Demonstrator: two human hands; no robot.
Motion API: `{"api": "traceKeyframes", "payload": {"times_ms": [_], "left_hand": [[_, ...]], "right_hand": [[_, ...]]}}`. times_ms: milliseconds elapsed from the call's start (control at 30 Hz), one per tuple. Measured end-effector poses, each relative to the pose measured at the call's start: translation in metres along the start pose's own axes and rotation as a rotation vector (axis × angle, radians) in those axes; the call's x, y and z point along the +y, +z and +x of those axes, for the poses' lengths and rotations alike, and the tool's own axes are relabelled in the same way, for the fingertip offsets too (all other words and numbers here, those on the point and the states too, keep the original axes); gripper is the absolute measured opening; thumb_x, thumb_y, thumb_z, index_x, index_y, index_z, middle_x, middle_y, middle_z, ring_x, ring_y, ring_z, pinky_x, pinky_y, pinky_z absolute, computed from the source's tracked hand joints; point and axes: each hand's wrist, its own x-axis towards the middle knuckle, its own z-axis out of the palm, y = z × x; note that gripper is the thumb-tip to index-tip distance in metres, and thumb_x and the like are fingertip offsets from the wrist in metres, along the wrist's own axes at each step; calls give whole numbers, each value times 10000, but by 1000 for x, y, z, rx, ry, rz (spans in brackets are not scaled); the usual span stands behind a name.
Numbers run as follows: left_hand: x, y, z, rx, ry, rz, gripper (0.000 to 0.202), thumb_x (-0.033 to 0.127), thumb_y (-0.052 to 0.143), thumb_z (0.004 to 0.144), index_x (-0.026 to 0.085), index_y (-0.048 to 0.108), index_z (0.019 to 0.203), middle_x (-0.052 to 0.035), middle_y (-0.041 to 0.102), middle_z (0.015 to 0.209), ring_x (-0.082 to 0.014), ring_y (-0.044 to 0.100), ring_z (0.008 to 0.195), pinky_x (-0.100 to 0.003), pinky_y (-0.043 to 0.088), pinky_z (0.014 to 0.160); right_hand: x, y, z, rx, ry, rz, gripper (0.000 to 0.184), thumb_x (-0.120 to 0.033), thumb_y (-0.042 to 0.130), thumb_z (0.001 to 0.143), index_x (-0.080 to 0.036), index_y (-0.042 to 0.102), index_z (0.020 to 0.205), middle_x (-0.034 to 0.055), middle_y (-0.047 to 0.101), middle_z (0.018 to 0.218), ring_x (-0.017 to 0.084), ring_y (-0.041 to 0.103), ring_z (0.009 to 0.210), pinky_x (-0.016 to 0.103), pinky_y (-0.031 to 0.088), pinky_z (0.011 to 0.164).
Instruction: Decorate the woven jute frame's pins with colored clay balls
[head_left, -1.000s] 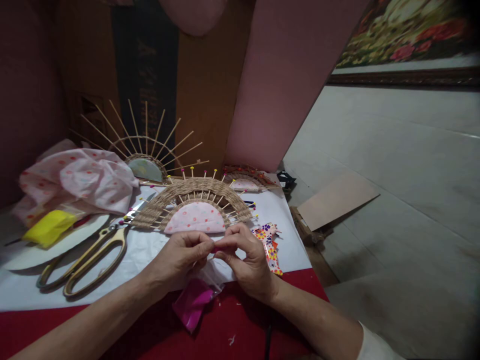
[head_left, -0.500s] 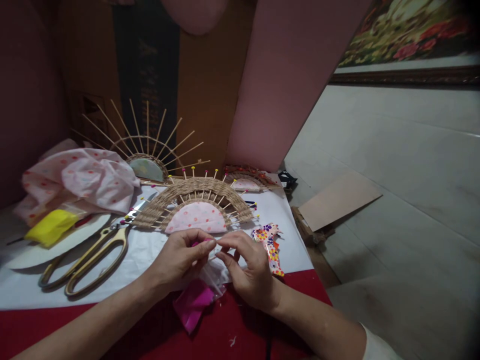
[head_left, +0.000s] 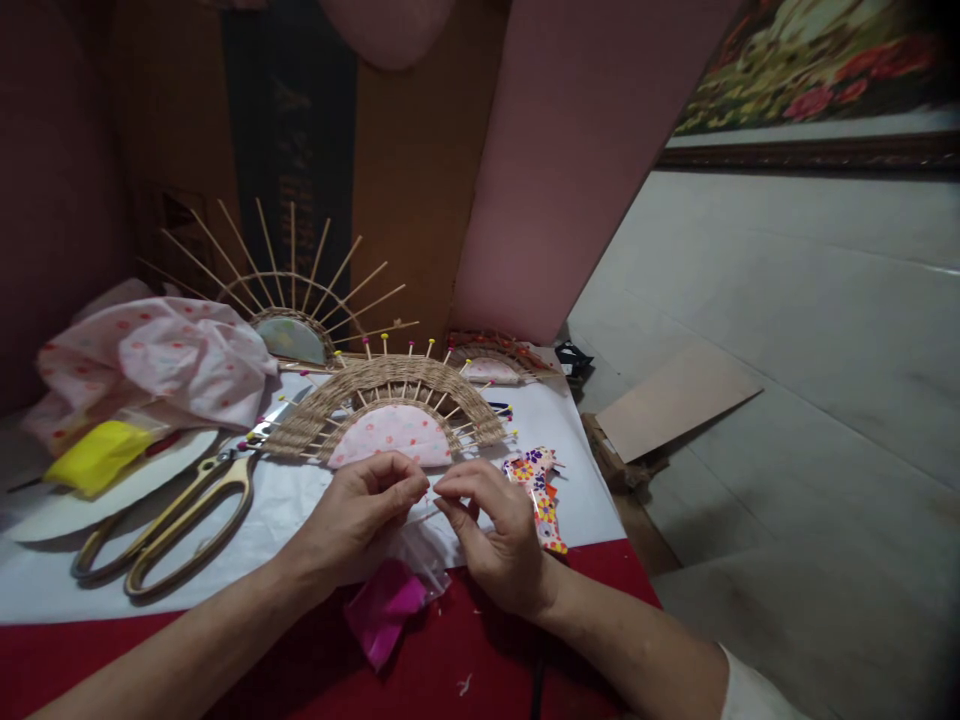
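Observation:
My left hand (head_left: 379, 505) and my right hand (head_left: 499, 535) meet at the fingertips, both pinched. Whatever lies between the fingers is too small to make out. Just beneath them is a clear plastic bag with bright pink material (head_left: 386, 605) in it. Behind my hands stands a woven half-round fan (head_left: 420, 375) with a dotted fabric centre (head_left: 394, 435). Small yellow and pink balls (head_left: 385, 338) tip its thin sticks. A flower-patterned piece (head_left: 541, 500) lies beside my right hand.
Large scissors (head_left: 187, 510) and a yellow packet (head_left: 101, 455) lie on the left, near crumpled dotted cloth (head_left: 165, 350). A frame of bare sticks (head_left: 292, 260) leans at the back. Another small fan (head_left: 495, 365) is at back right. The table's right edge drops beyond the patterned piece.
My fingertips have drawn slightly apart. The pink bit seen at my left fingers earlier is now out of sight. The view has shifted a little; the table's things stay put.

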Motion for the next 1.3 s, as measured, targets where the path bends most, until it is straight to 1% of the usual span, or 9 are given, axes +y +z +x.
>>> {"api": "traceKeyframes", "payload": {"times_ms": [167, 333, 433, 600, 700, 900, 1067, 1167, 1300], "left_hand": [[2, 2, 0, -7, -96, -47, 440, 524, 710, 676, 138, 529, 567, 78, 398, 400, -11, 260, 327, -121, 168, 328], [3, 1, 0, 28, -79, -154, 323, 351, 847, 549, 119, 682, 703, 39, 538, 492, -27, 435, 416, -111, 311, 402], [3, 0, 1, -40, -62, -167, 303, 235, 868, 516, 130, 704, 749, 5, 624, 605, -46, 496, 499, -134, 382, 482], [-4, -6, 4, -68, -34, -134, 209, 304, 774, 683, 127, 662, 678, 56, 477, 466, -13, 336, 402, -122, 235, 394], [-5, -8, 4, -75, -54, -119, 278, 397, 685, 767, 120, 686, 782, 70, 409, 434, -10, 260, 371, -132, 157, 368], [3, -4, 0, -87, -98, -105, 272, 320, 717, 742, 138, 673, 940, 23, 575, 613, 8, 291, 357, -133, 142, 353], [-2, -4, 0, -86, 8, -56, 184, 254, 768, 687, 144, 661, 789, -3, 630, 668, -15, 402, 433, -123, 229, 386], [-1, -5, 0, -71, -21, -40, 184, 299, 737, 722, 144, 656, 777, 17, 608, 624, 9, 293, 359, -134, 147, 348], [6, -4, 0, -37, -1, -52, 236, 304, 735, 720, 135, 673, 873, 3, 631, 649, 12, 300, 354, -128, 155, 349]], "right_hand": [[-1, 0, 0, -6, 11, 7, 67, -105, 570, 840, -135, 615, 880, 97, 635, 818, 170, 590, 781, 270, 484, 621], [2, 1, -2, 0, 26, 9, 66, -113, 569, 844, -147, 614, 879, 89, 635, 823, 164, 585, 772, 266, 474, 613], [3, 1, -2, 12, 54, 16, 75, -136, 588, 838, -152, 609, 909, 85, 633, 842, 161, 579, 755, 263, 461, 592], [2, 1, -2, 22, 111, 54, 60, -188, 627, 820, -153, 578, 824, 61, 608, 773, 144, 545, 659, 252, 421, 534], [1, 1, -2, 16, 94, 54, 69, -170, 579, 849, -156, 568, 783, 55, 601, 741, 147, 539, 672, 261, 415, 564], [1, 1, -1, 14, 98, 86, 102, -113, 517, 876, -148, 611, 891, 63, 618, 796, 157, 581, 765, 275, 448, 651], [0, -1, 0, -27, 37, 104, 162, -88, 523, 861, -162, 635, 951, 62, 631, 816, 159, 584, 791, 286, 466, 695], [0, -3, -1, 35, 177, 225, 140, -140, 534, 867, -184, 636, 952, 49, 619, 839, 140, 576, 751, 251, 465, 620], [3, -3, 1, 81, 571, 713, 114, -282, 556, 867, -184, 606, 896, 18, 600, 757, 94, 541, 593, 171, 400, 438]]}}
